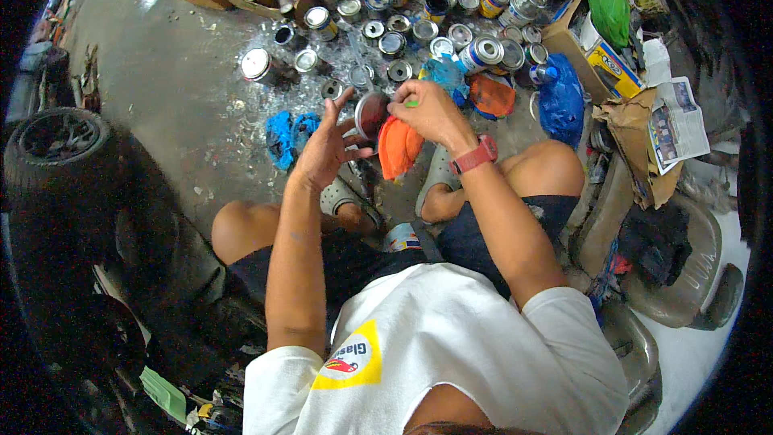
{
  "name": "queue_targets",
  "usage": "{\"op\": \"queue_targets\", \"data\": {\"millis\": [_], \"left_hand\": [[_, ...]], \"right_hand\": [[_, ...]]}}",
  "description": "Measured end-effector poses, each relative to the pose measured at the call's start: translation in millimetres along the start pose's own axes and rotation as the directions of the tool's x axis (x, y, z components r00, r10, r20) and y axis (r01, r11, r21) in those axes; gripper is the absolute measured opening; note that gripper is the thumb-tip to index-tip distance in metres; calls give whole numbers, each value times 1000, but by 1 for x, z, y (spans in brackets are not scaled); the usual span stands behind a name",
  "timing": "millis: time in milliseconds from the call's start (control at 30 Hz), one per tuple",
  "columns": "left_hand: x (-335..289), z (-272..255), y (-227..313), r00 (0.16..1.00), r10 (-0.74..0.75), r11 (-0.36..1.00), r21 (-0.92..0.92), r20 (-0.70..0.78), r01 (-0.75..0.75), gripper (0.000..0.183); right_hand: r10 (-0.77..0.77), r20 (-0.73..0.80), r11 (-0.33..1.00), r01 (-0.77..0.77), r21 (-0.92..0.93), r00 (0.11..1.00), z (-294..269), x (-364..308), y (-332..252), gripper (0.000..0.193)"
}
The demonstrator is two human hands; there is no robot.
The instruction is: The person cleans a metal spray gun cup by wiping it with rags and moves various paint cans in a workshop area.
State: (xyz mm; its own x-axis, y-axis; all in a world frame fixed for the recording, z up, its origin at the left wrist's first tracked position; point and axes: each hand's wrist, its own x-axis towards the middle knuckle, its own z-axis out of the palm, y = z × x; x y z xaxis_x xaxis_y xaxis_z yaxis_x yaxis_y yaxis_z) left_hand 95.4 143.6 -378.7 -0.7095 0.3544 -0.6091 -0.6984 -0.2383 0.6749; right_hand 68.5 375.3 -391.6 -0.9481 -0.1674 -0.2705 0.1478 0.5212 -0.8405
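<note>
In front of my knees, a round dark-red piece with a pale rim, a tilted can or lid, is between my hands. My left hand is at its left side, thumb up and fingers spread; whether they touch it I cannot tell. The fingers of my right hand are closed on an orange cloth, which hangs down beside the round piece. A small bit of green shows at those fingertips. Crumpled blue cloth lies on the floor beyond my left hand.
Many paint cans crowd the paint-spattered floor ahead. An orange-topped can and a blue plastic bag lie to the right, near a cardboard box with green plastic. A wheel is at left, a grey chair at right.
</note>
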Motion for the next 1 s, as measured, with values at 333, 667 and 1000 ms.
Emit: {"op": "queue_targets", "data": {"millis": [333,667,1000], "left_hand": [[-58,4,31,939,20,976,197,344,-93,69],[-70,9,21,919,157,988,-68,361,-142,64],[-50,-2,13,947,289,955,-109,142,-275,62]], "right_hand": [[-199,-31,974,195,-114,979,2,-55,-78,25],[-257,-20,965,256,-57,966,-13,-71,-91,28],[-291,-312,921,353,164,905,-35,-100,-89,38]]}}
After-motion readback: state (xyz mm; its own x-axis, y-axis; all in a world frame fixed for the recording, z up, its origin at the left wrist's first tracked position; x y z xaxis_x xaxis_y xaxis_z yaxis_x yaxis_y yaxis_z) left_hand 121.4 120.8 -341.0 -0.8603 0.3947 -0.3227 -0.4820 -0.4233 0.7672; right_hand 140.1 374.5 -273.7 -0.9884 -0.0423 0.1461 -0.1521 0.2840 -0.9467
